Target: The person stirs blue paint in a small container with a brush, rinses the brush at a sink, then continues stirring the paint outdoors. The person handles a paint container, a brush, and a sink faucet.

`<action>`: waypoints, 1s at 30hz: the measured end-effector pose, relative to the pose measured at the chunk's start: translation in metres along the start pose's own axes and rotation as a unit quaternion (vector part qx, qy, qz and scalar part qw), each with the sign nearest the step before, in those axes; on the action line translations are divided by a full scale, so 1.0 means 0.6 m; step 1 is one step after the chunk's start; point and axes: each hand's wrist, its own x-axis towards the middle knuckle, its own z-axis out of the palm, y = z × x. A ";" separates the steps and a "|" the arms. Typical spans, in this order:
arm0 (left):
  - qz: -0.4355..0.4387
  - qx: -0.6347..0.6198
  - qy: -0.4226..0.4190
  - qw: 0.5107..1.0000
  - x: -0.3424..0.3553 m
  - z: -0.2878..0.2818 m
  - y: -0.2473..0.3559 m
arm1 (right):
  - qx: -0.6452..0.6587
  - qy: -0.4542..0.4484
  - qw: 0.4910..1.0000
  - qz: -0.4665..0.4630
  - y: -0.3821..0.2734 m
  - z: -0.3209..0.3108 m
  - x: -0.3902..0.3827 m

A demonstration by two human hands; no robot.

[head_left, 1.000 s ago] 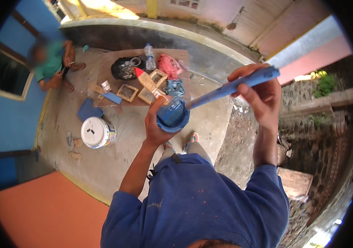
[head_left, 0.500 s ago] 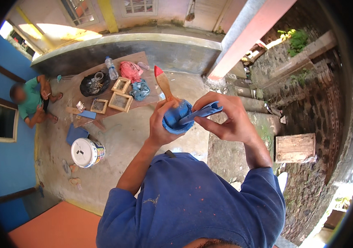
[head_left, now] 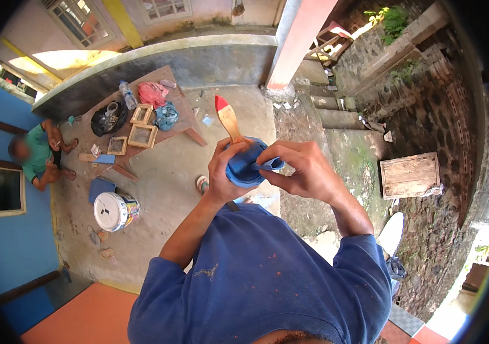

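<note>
A small paint pot [head_left: 240, 172], coated inside and out with blue paint, is gripped by my left hand [head_left: 219, 175] around its side. A paintbrush [head_left: 229, 121] leans in it, its wooden handle with a red tip pointing up and away; the bristles are hidden down in the pot. Between the thumb and fingers of my right hand [head_left: 307, 169] is a thin, curled blue strip [head_left: 273, 165]. Its inner end lies over the pot's right rim, and what it is made of I cannot tell.
Left of my hands stands a low wooden table [head_left: 182, 123] with small wooden frames [head_left: 142, 136], plastic bags and a bottle. A white bucket [head_left: 112, 212] is nearer. A person in green [head_left: 39, 150] squats by the blue wall. On the right lie a wooden panel [head_left: 409, 175] and steps [head_left: 336, 118].
My right hand has moved left and tipped the blue strip lower across the pot. My left hand keeps its hold. The view has shifted, and a sandalled foot now shows beside my left wrist.
</note>
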 end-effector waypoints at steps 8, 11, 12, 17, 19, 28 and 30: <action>-0.009 0.001 -0.009 1.000 0.007 0.028 -0.029 | 0.027 0.017 0.998 0.046 0.024 -0.004 -0.008; 0.000 -0.004 -0.035 0.999 0.021 0.027 -0.048 | -0.015 0.024 0.996 0.085 0.017 -0.011 0.000; 0.008 0.005 -0.045 0.999 0.028 0.026 -0.054 | -0.017 0.031 0.995 0.092 0.017 -0.010 0.004; -0.014 -0.039 -0.063 0.997 0.057 0.017 -0.088 | 0.025 0.065 0.995 0.075 0.043 -0.004 0.028; 0.008 -0.042 -0.079 0.996 0.069 0.014 -0.099 | -0.011 0.060 0.991 0.116 0.033 -0.012 0.041; -0.084 -0.168 -0.090 0.978 0.065 0.020 -0.130 | -0.024 0.072 0.986 0.151 0.042 -0.014 0.075; -0.102 -0.181 -0.067 0.976 0.065 0.028 -0.131 | -0.026 0.072 0.985 0.155 0.041 -0.014 0.082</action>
